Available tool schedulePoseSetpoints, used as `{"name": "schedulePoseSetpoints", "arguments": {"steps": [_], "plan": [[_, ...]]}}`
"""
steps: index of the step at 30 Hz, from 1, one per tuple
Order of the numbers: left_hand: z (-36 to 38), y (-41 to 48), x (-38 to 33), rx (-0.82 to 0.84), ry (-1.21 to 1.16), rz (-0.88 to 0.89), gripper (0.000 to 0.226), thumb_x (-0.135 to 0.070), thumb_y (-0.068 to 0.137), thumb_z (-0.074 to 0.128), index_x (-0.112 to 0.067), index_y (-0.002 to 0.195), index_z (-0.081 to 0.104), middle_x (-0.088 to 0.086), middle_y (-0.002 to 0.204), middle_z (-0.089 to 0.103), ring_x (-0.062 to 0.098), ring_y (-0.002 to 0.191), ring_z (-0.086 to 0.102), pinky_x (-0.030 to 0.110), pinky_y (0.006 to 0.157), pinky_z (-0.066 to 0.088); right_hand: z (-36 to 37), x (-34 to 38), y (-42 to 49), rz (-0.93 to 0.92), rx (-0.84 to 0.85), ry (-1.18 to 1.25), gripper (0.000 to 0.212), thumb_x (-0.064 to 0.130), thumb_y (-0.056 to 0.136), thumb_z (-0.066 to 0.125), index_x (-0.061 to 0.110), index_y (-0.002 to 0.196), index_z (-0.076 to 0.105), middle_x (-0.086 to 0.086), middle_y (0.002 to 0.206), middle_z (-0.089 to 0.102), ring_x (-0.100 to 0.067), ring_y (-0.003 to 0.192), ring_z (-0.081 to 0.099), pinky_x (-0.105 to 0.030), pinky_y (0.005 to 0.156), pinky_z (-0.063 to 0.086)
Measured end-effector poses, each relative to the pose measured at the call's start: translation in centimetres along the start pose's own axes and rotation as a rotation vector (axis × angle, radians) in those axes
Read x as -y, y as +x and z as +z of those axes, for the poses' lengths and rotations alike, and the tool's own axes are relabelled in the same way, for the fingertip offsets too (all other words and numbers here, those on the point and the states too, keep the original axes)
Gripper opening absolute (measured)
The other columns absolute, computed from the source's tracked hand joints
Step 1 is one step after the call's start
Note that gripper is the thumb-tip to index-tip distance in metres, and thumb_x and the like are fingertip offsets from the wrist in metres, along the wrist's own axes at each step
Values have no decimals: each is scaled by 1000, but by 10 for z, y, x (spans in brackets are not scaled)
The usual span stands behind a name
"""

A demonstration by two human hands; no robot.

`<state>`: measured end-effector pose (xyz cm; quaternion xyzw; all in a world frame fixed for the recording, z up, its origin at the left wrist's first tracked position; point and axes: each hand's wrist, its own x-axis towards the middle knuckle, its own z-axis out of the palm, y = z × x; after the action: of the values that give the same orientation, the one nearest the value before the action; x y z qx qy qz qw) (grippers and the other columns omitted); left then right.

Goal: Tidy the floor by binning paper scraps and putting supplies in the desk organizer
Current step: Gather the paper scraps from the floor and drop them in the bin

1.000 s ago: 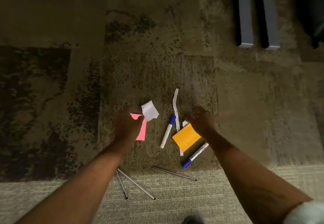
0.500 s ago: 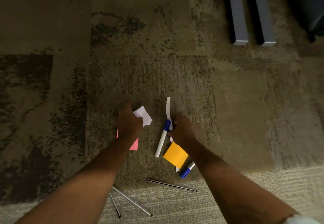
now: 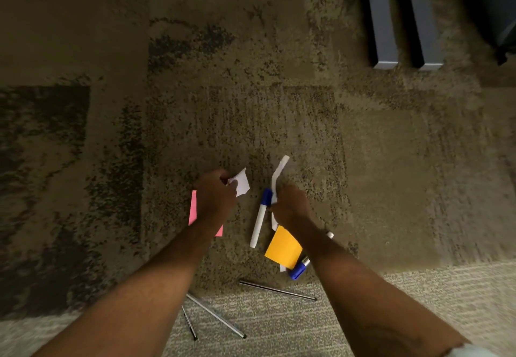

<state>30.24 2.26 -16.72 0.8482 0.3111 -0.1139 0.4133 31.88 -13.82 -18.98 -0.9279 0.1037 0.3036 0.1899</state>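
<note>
My left hand (image 3: 216, 197) pinches a torn white paper scrap (image 3: 241, 182); a pink paper (image 3: 193, 208) shows under the hand and wrist, and I cannot tell whether the hand holds it. My right hand (image 3: 290, 205) is closed on a long white paper strip (image 3: 279, 173) that curls up past the fingers. A white marker with a blue cap (image 3: 260, 217) lies on the carpet between my hands. An orange sticky note (image 3: 283, 248) lies just below my right hand, partly covering a second blue-capped marker (image 3: 298, 268).
Three thin dark pens (image 3: 276, 290) (image 3: 216, 316) (image 3: 190, 323) lie near the carpet seam below. Two grey metal furniture legs (image 3: 384, 21) (image 3: 427, 21) stand at the upper right, with a dark object (image 3: 494, 10) beside them.
My right hand moved left from the orange note to the white strip and closed on it. My left hand kept the white scrap and shifted over the pink paper.
</note>
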Motion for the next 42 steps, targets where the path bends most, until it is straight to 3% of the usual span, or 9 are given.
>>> {"name": "schedulePoseSetpoints", "arguments": {"steps": [4, 9, 14, 19, 24, 27, 31, 38, 42], "plan": [[-5, -16, -11, -69, -192, -45, 19, -11, 88, 68, -2, 104, 72, 11, 98, 73, 21, 86, 65, 37, 80, 56, -35, -12, -8, 7, -23, 83, 28, 17, 82, 69, 3, 105, 74, -19, 112, 71, -34, 109, 66, -36, 86, 52], [-16, -44, -13, -130, -412, -156, 7, -16, 85, 67, -14, 91, 70, 8, 91, 73, 29, 86, 69, 41, 76, 57, -78, -20, -34, 88, -128, 421, 22, 8, 70, 79, 12, 54, 64, -9, 59, 67, -17, 56, 64, -28, 58, 50], [-52, -75, -18, -189, -557, -236, 7, -9, 86, 68, -15, 82, 67, 1, 75, 66, 22, 72, 65, 47, 75, 61, -115, -6, -71, 96, -241, 683, 11, 8, 75, 78, 12, 69, 70, -16, 75, 74, -38, 77, 74, -50, 74, 59], [-113, -108, -31, -278, -836, -365, 28, 2, 88, 62, -19, 70, 60, 0, 71, 61, 19, 67, 59, 23, 54, 57, -142, 50, -124, 115, -309, 906, 13, 14, 72, 81, 11, 64, 70, -9, 71, 75, -29, 76, 75, -44, 77, 64], [-194, -141, -20, -426, -962, -478, 11, -3, 89, 68, -4, 100, 70, 12, 96, 75, 23, 77, 70, 31, 61, 59, -121, 155, -212, 36, -156, 1134, 16, -10, 77, 75, 3, 69, 69, -1, 60, 70, -16, 59, 66, -30, 58, 57], [-260, -157, -5, -513, -967, -436, 7, -8, 92, 66, -14, 93, 67, 8, 98, 77, 16, 79, 74, 27, 60, 58, -100, 224, -260, 51, 12, 1244, 18, -9, 79, 75, 7, 72, 72, -1, 66, 74, -16, 66, 68, -30, 66, 58], [-362, -170, 21, -690, -936, -371, 25, -9, 93, 64, -2, 117, 65, 10, 105, 76, 19, 90, 74, 20, 61, 58, -81, 316, -327, -3, 196, 1306, 13, -4, 79, 77, 7, 74, 73, -9, 75, 75, -22, 74, 69, -40, 76, 58], [-509, -186, 89, -942, -880, -329, 14, -8, 91, 63, -6, 105, 67, 4, 89, 74, 21, 73, 72, 33, 68, 62, -29, 448, -407, -145, 473, 1196, 6, 0, 80, 77, 4, 83, 74, -6, 74, 76, -15, 67, 70, -25, 61, 58], [-546, -182, 138, -1001, -890, -428, 10, -5, 91, 63, -15, 91, 64, 5, 90, 73, 14, 68, 72, 34, 71, 62, 23, 498, -428, -151, 513, 1041, 8, 6, 80, 78, 1, 86, 74, -17, 86, 77, -29, 80, 76, -40, 73, 61]]}}
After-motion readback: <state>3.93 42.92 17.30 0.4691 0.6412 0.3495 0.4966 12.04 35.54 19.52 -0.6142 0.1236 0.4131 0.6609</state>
